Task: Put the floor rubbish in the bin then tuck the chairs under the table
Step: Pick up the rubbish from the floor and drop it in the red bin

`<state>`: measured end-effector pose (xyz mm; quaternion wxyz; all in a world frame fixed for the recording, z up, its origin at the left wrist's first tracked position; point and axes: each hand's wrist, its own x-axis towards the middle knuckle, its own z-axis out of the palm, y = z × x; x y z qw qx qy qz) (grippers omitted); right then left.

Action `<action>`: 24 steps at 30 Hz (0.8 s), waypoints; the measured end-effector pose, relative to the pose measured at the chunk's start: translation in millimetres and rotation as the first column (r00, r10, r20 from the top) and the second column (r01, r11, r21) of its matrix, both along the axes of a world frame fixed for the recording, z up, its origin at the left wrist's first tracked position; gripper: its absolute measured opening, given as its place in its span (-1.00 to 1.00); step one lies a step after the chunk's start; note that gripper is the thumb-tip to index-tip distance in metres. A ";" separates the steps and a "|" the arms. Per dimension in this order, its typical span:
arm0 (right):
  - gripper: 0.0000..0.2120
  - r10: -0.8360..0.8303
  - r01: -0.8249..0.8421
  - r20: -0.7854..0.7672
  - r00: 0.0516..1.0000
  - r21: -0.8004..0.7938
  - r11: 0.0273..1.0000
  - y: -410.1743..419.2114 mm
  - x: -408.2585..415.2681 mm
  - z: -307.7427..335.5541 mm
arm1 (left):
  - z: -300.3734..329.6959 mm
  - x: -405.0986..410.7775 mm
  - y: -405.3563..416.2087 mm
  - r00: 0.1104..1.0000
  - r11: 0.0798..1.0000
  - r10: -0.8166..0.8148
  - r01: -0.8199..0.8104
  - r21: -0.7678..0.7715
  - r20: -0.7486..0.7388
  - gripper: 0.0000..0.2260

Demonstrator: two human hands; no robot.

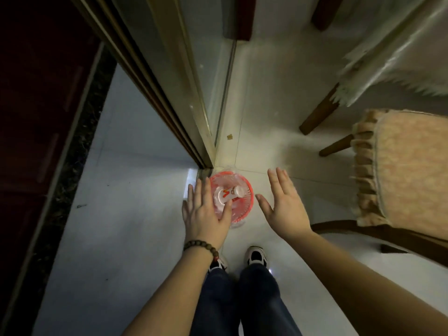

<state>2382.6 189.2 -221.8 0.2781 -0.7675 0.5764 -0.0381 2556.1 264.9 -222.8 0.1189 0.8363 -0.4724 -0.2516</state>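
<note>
Bottle (pixel 229 193) lying in red bin (pixel 249 190) on floor (pixel 126 238) by door frame (pixel 169 93), left grip (pixel 206 209) spread flat above bin, right grip (pixel 283 204) spread beside it, chair (pixel 407 170) at right.

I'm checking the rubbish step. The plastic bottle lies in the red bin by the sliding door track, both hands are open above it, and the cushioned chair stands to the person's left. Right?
Not quite: the cushioned chair stands to the person's right, as the head view shows. The rest holds: the plastic bottle lies in the red bin by the sliding door track, with the left hand and right hand open above.
</note>
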 end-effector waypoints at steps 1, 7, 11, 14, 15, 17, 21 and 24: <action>-0.31 -0.023 0.023 0.000 1.000 -0.008 1.000 5.8 -8.0 22.5 | 18.8 -4.9 3.1 1.000 1.000 -0.025 0.025 0.001 0.001 -0.32; -0.38 -0.222 0.221 -0.021 0.975 -0.049 0.974 50.0 -50.2 113.4 | 98.2 -31.1 16.8 0.982 0.982 -0.189 0.189 -0.022 0.030 -0.33; -0.41 -0.375 0.374 -0.006 0.927 -0.066 0.925 77.2 -70.1 139.1 | 122.5 -50.1 12.9 0.938 0.938 -0.343 0.345 -0.028 0.054 -0.29; -0.42 -0.509 0.509 0.016 0.860 -0.079 0.857 107.2 -87.8 148.0 | 133.1 -74.2 13.0 0.871 0.872 -0.488 0.489 -0.018 0.061 -0.29; -0.43 -0.553 0.552 0.012 0.833 -0.081 0.830 119.3 -94.8 148.3 | 134.8 -84.2 13.8 0.843 0.844 -0.534 0.535 -0.017 0.062 -0.30; -0.43 -0.642 0.640 0.001 0.766 -0.077 0.764 145.2 -111.1 146.4 | 136.4 -107.7 17.0 0.782 0.782 -0.621 0.623 -0.015 0.050 -0.32; -0.42 -0.829 0.829 0.001 0.559 -0.028 0.559 203.8 -151.3 139.9 | 135.2 -162.7 32.7 0.612 0.612 -0.790 0.790 -0.008 0.033 -0.33; -0.42 -0.924 0.924 -0.025 0.382 -0.018 0.383 255.7 -182.2 139.1 | 135.5 -210.5 51.6 0.468 0.467 -0.884 0.884 -0.022 0.021 -0.33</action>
